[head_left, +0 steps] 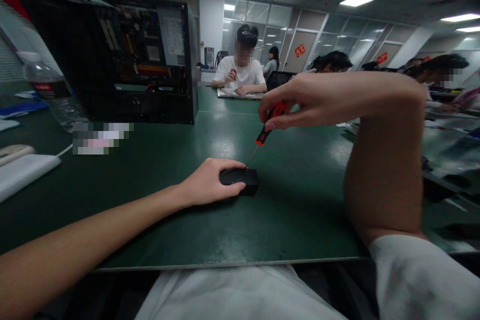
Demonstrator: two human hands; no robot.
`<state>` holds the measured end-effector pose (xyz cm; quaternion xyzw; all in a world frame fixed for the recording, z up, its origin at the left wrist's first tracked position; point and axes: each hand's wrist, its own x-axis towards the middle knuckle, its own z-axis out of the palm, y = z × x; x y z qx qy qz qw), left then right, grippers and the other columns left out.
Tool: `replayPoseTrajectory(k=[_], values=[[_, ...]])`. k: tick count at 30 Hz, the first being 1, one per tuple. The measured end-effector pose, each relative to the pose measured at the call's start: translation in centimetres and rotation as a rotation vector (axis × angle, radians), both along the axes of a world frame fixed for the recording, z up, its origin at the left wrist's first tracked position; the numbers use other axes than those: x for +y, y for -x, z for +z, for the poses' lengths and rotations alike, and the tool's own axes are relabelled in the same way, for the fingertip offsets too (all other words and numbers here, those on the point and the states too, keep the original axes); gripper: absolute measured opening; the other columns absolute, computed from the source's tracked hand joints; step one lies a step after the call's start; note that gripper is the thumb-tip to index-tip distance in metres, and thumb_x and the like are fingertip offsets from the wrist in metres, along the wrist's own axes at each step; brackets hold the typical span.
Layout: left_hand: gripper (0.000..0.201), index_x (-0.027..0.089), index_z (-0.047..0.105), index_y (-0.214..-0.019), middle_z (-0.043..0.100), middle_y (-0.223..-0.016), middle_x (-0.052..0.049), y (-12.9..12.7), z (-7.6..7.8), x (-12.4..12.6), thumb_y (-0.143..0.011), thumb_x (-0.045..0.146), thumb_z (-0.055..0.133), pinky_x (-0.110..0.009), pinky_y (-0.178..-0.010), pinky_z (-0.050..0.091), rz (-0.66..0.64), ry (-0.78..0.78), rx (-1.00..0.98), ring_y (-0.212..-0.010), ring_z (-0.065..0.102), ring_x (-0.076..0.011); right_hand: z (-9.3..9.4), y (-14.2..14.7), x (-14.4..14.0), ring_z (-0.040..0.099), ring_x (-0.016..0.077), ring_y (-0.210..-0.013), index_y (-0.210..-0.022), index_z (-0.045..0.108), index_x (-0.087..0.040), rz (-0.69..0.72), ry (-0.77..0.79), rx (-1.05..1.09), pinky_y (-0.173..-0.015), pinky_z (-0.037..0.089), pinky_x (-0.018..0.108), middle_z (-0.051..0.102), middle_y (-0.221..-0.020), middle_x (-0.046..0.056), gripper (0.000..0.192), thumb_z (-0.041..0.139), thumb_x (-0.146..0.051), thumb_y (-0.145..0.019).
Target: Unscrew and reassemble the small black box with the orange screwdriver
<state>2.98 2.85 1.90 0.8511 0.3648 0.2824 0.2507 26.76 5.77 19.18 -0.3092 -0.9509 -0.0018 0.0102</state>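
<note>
Risk: screwdriver [267,127] tip could slip off the small black box [240,181] and hit the left hand [208,182], likely if that hold is weak, since its fingers only curl over the box's near-left end. Right hand [315,102] fingers pinch the red-black handle. Driver axis slants, tip down-left onto the box top, handle up-right. Box lies mid green table [300,210], long axis left-right

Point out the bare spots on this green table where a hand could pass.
Bare mat lies between the computer case and the left hand, and between that hand and the near edge. Crowded: the far left, with bottle and white box.
</note>
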Motion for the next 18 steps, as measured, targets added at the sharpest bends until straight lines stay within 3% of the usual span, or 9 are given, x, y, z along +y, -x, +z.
replayPoseTrajectory(k=[11,18], values=[[0.041,0.015,0.073,-0.12,0.078,-0.11,-0.007,0.05,-0.14,0.1,-0.084,0.034,0.072,-0.032,-0.087,0.054,-0.007,0.005,-0.008,-0.092,0.073,-0.0225,-0.51,0.46,-0.11,0.062,0.0134,-0.064,-0.097,0.075,-0.027,0.026,-0.037,0.047,-0.055,0.039,0.026,0.069,-0.076,-0.003,0.033,0.061,-0.056,-0.089],[0.041,0.016,0.073,-0.12,0.078,-0.11,-0.006,0.04,-0.07,0.08,-0.084,0.034,0.071,-0.031,-0.086,0.054,-0.002,0.004,0.001,-0.093,0.072,-0.0226,-0.47,0.62,-0.47,0.061,0.0118,-0.061,-0.097,0.073,-0.025,-0.014,-0.062,0.011,-0.055,0.039,0.026,0.07,-0.078,-0.003,0.024,0.063,-0.046,-0.09]])
